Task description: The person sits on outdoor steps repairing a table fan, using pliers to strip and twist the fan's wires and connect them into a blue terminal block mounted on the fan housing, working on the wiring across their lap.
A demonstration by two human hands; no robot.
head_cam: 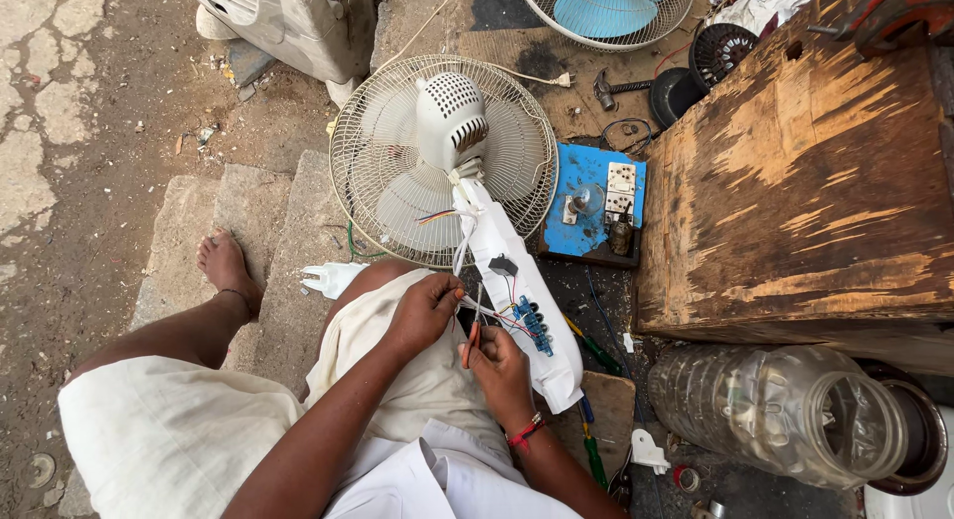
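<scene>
Outdoors on stone steps, a white fan (pixel 444 161) lies across the person's lap, its stem housing open, wires (pixel 497 315) exposed. Left hand (pixel 422 310) pinches those wires; right hand (pixel 500 370) clenches orange-handled pliers (pixel 471 340). Wiring looks unfinished.

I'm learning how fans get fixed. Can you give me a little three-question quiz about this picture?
1. True or false: the white fan lies with its wire cage toward the ground.
2. Which hand holds the orange-handled pliers? A) left hand B) right hand
3. Fill in: the small circuit board in the opened fan stand is coloured ____.

Key: 1 true; 2 B; 3 blue. The left hand pinches thin wires beside the pliers.
</scene>
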